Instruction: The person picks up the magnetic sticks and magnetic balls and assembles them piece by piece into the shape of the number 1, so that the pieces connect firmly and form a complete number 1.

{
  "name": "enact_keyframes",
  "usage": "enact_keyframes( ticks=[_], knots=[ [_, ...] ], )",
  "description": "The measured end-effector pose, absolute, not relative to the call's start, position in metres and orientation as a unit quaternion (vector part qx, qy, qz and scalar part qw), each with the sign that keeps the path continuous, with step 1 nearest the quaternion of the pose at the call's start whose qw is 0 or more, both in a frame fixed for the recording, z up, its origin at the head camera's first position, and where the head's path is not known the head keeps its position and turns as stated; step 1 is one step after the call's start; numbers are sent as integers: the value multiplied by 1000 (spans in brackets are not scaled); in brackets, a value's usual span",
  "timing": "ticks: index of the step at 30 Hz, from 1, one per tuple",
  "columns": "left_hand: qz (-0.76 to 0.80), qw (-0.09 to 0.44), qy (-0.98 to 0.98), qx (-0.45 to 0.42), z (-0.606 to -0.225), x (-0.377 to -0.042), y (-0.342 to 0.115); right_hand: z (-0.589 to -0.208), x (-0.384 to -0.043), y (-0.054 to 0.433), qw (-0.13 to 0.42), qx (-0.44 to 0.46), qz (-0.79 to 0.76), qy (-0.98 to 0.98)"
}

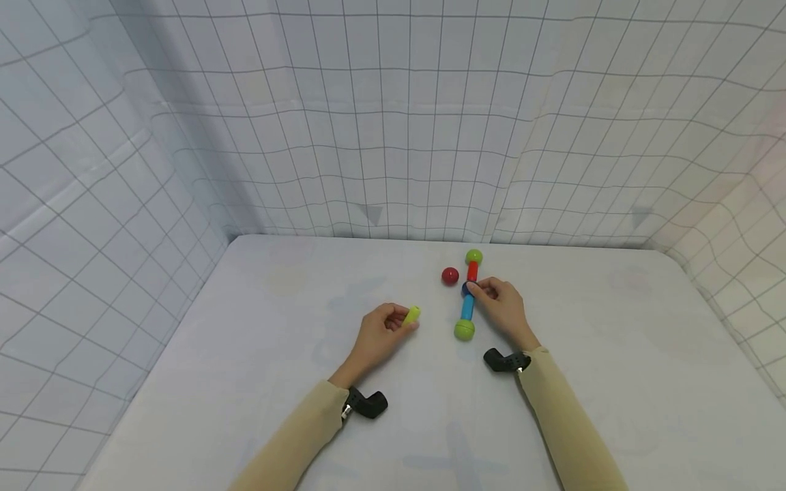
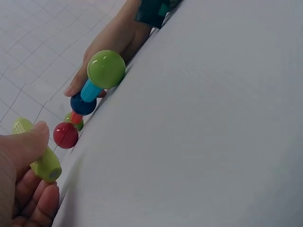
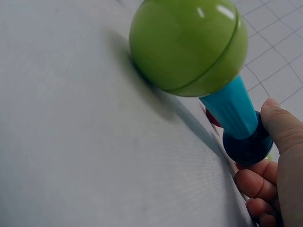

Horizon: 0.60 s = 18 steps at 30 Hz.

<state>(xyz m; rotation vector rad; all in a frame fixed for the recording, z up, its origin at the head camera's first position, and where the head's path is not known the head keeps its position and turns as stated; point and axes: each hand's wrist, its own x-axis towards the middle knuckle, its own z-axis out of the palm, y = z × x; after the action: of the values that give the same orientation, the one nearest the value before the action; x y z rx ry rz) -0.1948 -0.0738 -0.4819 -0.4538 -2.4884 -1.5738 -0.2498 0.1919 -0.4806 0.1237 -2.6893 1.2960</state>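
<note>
My left hand [image 1: 381,333] pinches a short yellow-green rod [image 1: 412,315] between thumb and fingers; the left wrist view shows a small disc at the rod's end. My right hand [image 1: 502,307] grips the dark blue ball [image 3: 248,144] in the middle of a joined chain. From that ball a light blue rod [image 1: 468,307] runs toward me to a green ball [image 1: 464,330]. On the far side a red rod [image 1: 472,271] leads to another green ball [image 1: 474,256]. A loose red ball [image 1: 450,275] lies just left of the chain.
Everything lies on a white tabletop [image 1: 258,354]. A white sheet with a dark grid [image 1: 405,123] hangs behind the table and along both sides. Each wrist wears a black strapped camera [image 1: 370,405].
</note>
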Motion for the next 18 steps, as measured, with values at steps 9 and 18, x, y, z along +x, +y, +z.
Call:
enact_keyframes(
  ticks=[9, 18],
  knots=[
    [-530, 38, -829, -172, -482, -186, -63, -480, -249, 192, 84, 46, 431, -897],
    [-544, 7, -819, -184, -485, -180, -52, -480, -250, 191, 85, 41, 429, -898]
  ],
)
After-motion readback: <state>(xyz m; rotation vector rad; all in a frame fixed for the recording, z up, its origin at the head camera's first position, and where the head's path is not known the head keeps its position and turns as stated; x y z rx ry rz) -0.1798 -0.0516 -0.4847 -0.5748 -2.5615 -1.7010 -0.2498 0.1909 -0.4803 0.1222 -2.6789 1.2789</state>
